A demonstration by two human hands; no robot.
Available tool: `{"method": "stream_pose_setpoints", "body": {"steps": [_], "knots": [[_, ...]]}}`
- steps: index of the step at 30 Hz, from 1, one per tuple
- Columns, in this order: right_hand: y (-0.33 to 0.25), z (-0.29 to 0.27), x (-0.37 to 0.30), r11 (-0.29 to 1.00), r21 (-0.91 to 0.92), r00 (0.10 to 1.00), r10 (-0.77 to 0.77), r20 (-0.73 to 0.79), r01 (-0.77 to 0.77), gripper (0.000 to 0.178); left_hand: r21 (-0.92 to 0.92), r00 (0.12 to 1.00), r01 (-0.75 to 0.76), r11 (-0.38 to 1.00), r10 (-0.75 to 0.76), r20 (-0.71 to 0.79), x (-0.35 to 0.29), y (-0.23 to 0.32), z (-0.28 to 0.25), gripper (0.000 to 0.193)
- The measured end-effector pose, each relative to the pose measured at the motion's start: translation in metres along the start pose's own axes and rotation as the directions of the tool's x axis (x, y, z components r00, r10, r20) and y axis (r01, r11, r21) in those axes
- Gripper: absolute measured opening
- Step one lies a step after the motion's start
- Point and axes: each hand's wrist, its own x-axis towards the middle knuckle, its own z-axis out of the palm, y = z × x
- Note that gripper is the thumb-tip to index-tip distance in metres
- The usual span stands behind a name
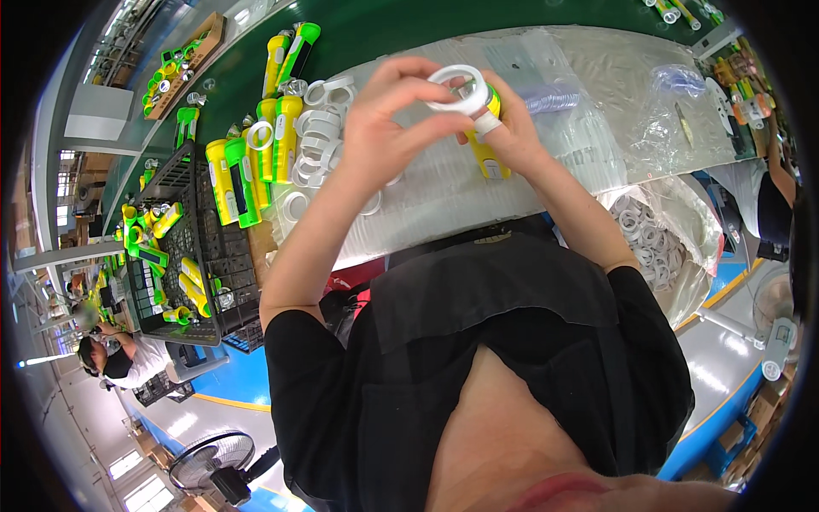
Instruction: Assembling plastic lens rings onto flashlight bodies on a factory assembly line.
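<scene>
My left hand (386, 111) grips a white plastic ring (461, 107) between thumb and fingers. The ring is tilted at the head end of a yellow flashlight (489, 160); I cannot tell whether it is seated on it. My right hand (515, 130) is closed around that flashlight, whose lower body points down toward the table. A white wrap (487, 125) shows on the right thumb. Left of my hands lies a cluster of loose white rings (319, 130). Beyond them several yellow and green flashlights (287, 128) lie side by side.
The table has a plastic-covered sheet (546, 166), with a stack of clear discs (553, 100) on it. A black crate (223, 264) of flashlights stands at left. A bag of white rings (653, 243) sits at right. Other people (136, 358) work at both sides; a fan (213, 461) stands lower left.
</scene>
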Motion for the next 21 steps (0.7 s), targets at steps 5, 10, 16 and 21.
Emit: {"method": "stream_pose_setpoints", "body": {"steps": [5, 10, 16, 21], "knots": [[0.003, -0.009, -0.004, 0.993, 0.116, 0.996, -0.017, 0.085, 0.007, 0.039, 0.161, 1.000, 0.024, 0.987, -0.021, -0.019, -0.004, -0.005, 0.015, 0.033], [-0.012, -0.016, -0.005, 0.989, 0.144, 0.999, -0.047, 0.020, 0.043, 0.050, 0.205, 1.000, -0.013, 0.979, 0.009, 0.017, -0.001, -0.003, 0.016, 0.034], [-0.059, -0.066, 0.000, 0.638, -0.662, 0.920, -0.273, 0.282, 0.393, 0.054, 0.243, 0.992, -0.069, 0.968, 0.040, 0.120, 0.006, 0.013, 0.028, 0.038], [-0.113, -0.063, 0.018, 0.500, -0.747, 0.840, 0.070, 0.538, 0.438, 0.043, 0.176, 0.984, -0.032, 0.984, 0.000, 0.178, 0.007, 0.015, 0.052, 0.040]]}}
